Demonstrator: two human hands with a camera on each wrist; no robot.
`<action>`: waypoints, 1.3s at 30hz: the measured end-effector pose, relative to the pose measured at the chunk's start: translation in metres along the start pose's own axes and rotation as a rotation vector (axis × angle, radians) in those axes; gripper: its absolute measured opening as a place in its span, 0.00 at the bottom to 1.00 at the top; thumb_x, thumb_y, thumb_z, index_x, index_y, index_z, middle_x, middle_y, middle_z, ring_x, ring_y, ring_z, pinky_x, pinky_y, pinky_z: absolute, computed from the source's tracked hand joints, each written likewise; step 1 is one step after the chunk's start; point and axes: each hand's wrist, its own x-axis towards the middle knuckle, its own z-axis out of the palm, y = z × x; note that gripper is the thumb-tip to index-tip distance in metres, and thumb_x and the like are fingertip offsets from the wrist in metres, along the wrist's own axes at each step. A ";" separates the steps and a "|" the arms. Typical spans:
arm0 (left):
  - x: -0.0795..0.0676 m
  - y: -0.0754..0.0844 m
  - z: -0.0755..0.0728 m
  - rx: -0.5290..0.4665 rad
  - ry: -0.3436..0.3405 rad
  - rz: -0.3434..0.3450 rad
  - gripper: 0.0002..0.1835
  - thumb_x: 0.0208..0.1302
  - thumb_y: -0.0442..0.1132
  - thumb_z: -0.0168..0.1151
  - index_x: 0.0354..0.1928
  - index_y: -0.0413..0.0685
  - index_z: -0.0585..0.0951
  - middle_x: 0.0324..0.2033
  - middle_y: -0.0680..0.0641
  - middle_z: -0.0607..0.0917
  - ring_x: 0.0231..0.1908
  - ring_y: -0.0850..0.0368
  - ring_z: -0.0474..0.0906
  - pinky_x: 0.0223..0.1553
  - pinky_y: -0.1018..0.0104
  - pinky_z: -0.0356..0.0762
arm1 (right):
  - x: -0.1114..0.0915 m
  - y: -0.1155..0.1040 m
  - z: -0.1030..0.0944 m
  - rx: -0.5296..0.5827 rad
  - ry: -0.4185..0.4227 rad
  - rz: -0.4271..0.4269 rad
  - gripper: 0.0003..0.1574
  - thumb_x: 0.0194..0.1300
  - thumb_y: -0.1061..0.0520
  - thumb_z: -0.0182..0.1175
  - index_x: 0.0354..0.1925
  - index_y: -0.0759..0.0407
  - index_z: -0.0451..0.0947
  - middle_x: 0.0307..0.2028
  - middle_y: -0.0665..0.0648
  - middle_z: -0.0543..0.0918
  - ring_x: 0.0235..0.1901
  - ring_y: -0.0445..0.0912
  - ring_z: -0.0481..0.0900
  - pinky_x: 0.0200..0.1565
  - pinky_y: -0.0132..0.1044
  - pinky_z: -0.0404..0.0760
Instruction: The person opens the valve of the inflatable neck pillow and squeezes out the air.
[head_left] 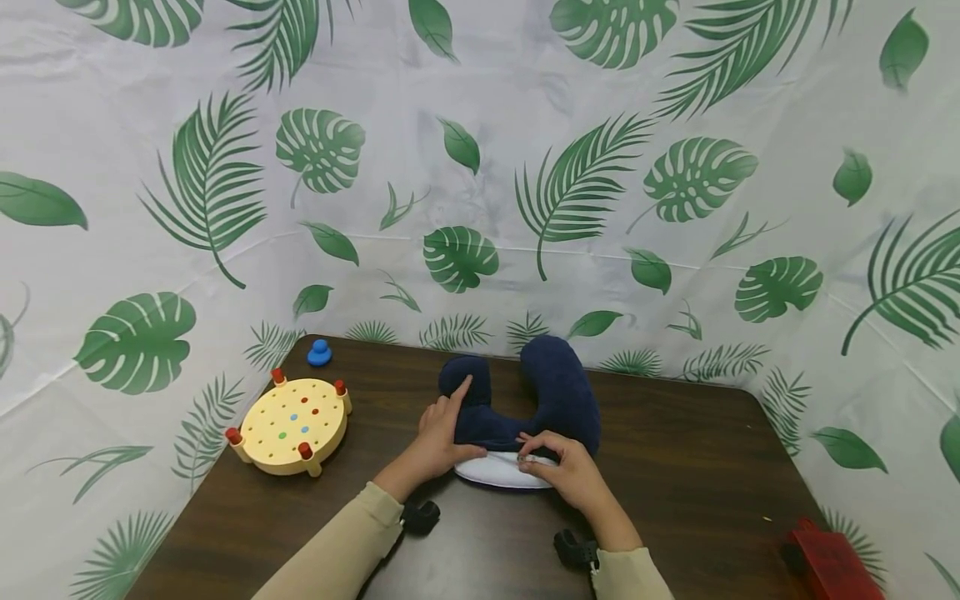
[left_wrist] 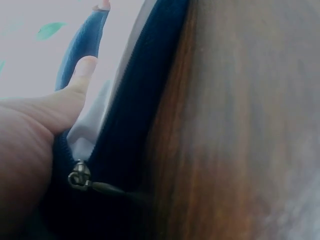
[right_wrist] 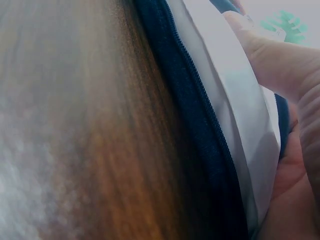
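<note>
A navy U-shaped neck pillow (head_left: 562,387) lies on the table, its curved side toward me. Along that side the zipper is undone, and a white inner lining (head_left: 491,471) shows in the gap. My left hand (head_left: 437,435) rests on the pillow's left part, index finger stretched out and thumb along the opening's upper edge. A metal zipper slider (left_wrist: 80,176) sits at one end of the opening in the left wrist view. At the right of the opening, my right hand (head_left: 570,473) pinches the pillow's edge with thumb and curled fingers; its other fingertips are hidden behind the fabric.
To the left stands a round yellow pegboard (head_left: 296,425) with red-tipped posts and small coloured pegs. Behind it is a blue knobbed piece (head_left: 319,353). A red object (head_left: 836,562) sits at the near right corner. Leaf-patterned cloth (head_left: 480,192) hangs behind the dark wooden table (head_left: 675,467).
</note>
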 end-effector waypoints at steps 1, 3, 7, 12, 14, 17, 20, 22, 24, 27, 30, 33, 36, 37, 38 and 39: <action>0.000 0.000 0.000 -0.009 0.002 -0.014 0.71 0.57 0.49 0.87 0.90 0.70 0.42 0.73 0.32 0.71 0.70 0.31 0.65 0.77 0.29 0.53 | 0.000 0.000 0.000 0.003 0.000 -0.003 0.09 0.67 0.56 0.77 0.43 0.45 0.89 0.48 0.57 0.94 0.69 0.52 0.84 0.69 0.26 0.72; 0.001 -0.001 0.001 -0.032 0.003 -0.042 0.77 0.56 0.50 0.88 0.89 0.71 0.33 0.81 0.30 0.65 0.77 0.27 0.60 0.80 0.28 0.47 | -0.001 0.000 0.000 0.010 -0.001 -0.008 0.09 0.67 0.57 0.77 0.44 0.45 0.89 0.49 0.58 0.94 0.69 0.53 0.84 0.70 0.26 0.72; 0.002 -0.002 0.000 -0.051 0.002 -0.066 0.79 0.53 0.50 0.89 0.89 0.70 0.34 0.85 0.32 0.59 0.82 0.26 0.55 0.81 0.26 0.46 | -0.001 0.002 -0.001 0.015 -0.005 -0.012 0.09 0.67 0.56 0.77 0.43 0.44 0.89 0.49 0.58 0.94 0.69 0.53 0.84 0.70 0.25 0.71; 0.001 0.000 -0.001 -0.008 0.025 -0.055 0.65 0.51 0.52 0.90 0.85 0.70 0.56 0.71 0.34 0.73 0.70 0.32 0.67 0.68 0.32 0.69 | -0.001 0.003 0.000 0.020 -0.006 -0.004 0.09 0.67 0.56 0.77 0.43 0.44 0.88 0.51 0.59 0.94 0.69 0.53 0.84 0.69 0.25 0.72; 0.001 0.002 -0.001 0.019 0.034 -0.056 0.57 0.53 0.54 0.89 0.81 0.70 0.63 0.63 0.36 0.71 0.64 0.37 0.66 0.62 0.38 0.72 | -0.001 0.003 -0.001 0.019 0.000 0.004 0.08 0.67 0.56 0.77 0.43 0.44 0.88 0.52 0.60 0.93 0.69 0.52 0.84 0.69 0.24 0.72; -0.001 0.005 -0.002 0.099 0.066 -0.048 0.47 0.54 0.58 0.87 0.74 0.68 0.72 0.64 0.35 0.66 0.64 0.37 0.61 0.62 0.39 0.70 | -0.001 0.002 -0.001 0.010 0.015 0.018 0.09 0.67 0.55 0.78 0.43 0.44 0.88 0.55 0.59 0.93 0.68 0.51 0.85 0.68 0.24 0.73; -0.003 0.009 -0.005 0.217 0.104 0.008 0.37 0.54 0.61 0.86 0.63 0.64 0.80 0.78 0.35 0.58 0.75 0.35 0.54 0.72 0.35 0.66 | -0.002 0.002 -0.001 0.008 0.023 0.034 0.09 0.66 0.54 0.78 0.43 0.43 0.88 0.58 0.57 0.92 0.67 0.49 0.86 0.67 0.24 0.73; -0.004 0.012 -0.008 0.299 0.105 0.080 0.32 0.55 0.61 0.85 0.56 0.60 0.82 0.84 0.39 0.56 0.83 0.37 0.50 0.79 0.34 0.59 | -0.001 0.002 -0.001 0.013 0.022 0.044 0.09 0.66 0.53 0.78 0.43 0.43 0.88 0.59 0.56 0.92 0.67 0.48 0.85 0.68 0.24 0.73; -0.004 0.016 -0.010 0.353 0.095 0.158 0.31 0.57 0.60 0.84 0.57 0.59 0.81 0.85 0.42 0.59 0.85 0.39 0.52 0.82 0.35 0.57 | -0.001 0.003 0.000 0.016 0.018 0.045 0.10 0.66 0.54 0.78 0.44 0.44 0.88 0.59 0.57 0.92 0.67 0.49 0.85 0.68 0.24 0.73; -0.006 0.024 -0.013 0.403 0.048 0.216 0.47 0.57 0.62 0.83 0.75 0.59 0.73 0.80 0.39 0.67 0.83 0.37 0.59 0.80 0.36 0.61 | -0.001 0.004 0.000 0.007 0.019 0.037 0.10 0.66 0.54 0.78 0.44 0.44 0.88 0.58 0.55 0.92 0.67 0.49 0.86 0.68 0.24 0.73; -0.010 0.032 -0.011 0.460 -0.013 0.208 0.73 0.50 0.71 0.83 0.90 0.59 0.50 0.77 0.32 0.67 0.79 0.32 0.61 0.79 0.31 0.60 | 0.000 0.004 0.000 -0.008 0.027 0.024 0.09 0.67 0.53 0.78 0.44 0.43 0.88 0.57 0.51 0.93 0.67 0.48 0.86 0.68 0.25 0.73; -0.013 0.035 -0.005 0.547 -0.071 0.185 0.87 0.39 0.78 0.83 0.90 0.51 0.39 0.76 0.29 0.65 0.78 0.30 0.59 0.81 0.28 0.52 | 0.000 0.003 -0.001 -0.012 0.041 0.013 0.09 0.67 0.52 0.78 0.44 0.41 0.88 0.56 0.48 0.93 0.66 0.48 0.86 0.68 0.26 0.74; -0.014 0.035 0.001 0.598 -0.074 0.164 0.89 0.37 0.77 0.85 0.89 0.43 0.40 0.74 0.31 0.67 0.76 0.29 0.59 0.82 0.28 0.49 | 0.000 0.001 -0.002 -0.004 0.051 0.007 0.09 0.67 0.52 0.78 0.44 0.41 0.89 0.56 0.47 0.93 0.66 0.48 0.86 0.68 0.26 0.73; -0.014 0.034 0.003 0.602 -0.062 0.159 0.88 0.38 0.76 0.85 0.89 0.41 0.42 0.73 0.32 0.68 0.75 0.30 0.60 0.82 0.28 0.49 | 0.000 0.000 -0.003 0.001 0.054 0.003 0.09 0.67 0.52 0.78 0.44 0.42 0.89 0.56 0.47 0.93 0.66 0.48 0.86 0.68 0.25 0.74; -0.013 0.034 0.005 0.604 -0.049 0.151 0.88 0.38 0.75 0.86 0.89 0.40 0.42 0.72 0.33 0.69 0.74 0.31 0.61 0.82 0.29 0.50 | 0.000 0.000 -0.003 0.005 0.057 -0.002 0.09 0.67 0.52 0.78 0.44 0.42 0.89 0.56 0.47 0.93 0.66 0.48 0.86 0.68 0.25 0.73; -0.013 0.034 0.006 0.606 -0.034 0.147 0.87 0.39 0.74 0.86 0.88 0.39 0.44 0.70 0.34 0.70 0.73 0.32 0.63 0.82 0.30 0.51 | 0.000 -0.001 -0.003 0.009 0.058 -0.011 0.09 0.67 0.53 0.78 0.44 0.43 0.89 0.55 0.48 0.93 0.67 0.49 0.86 0.68 0.25 0.74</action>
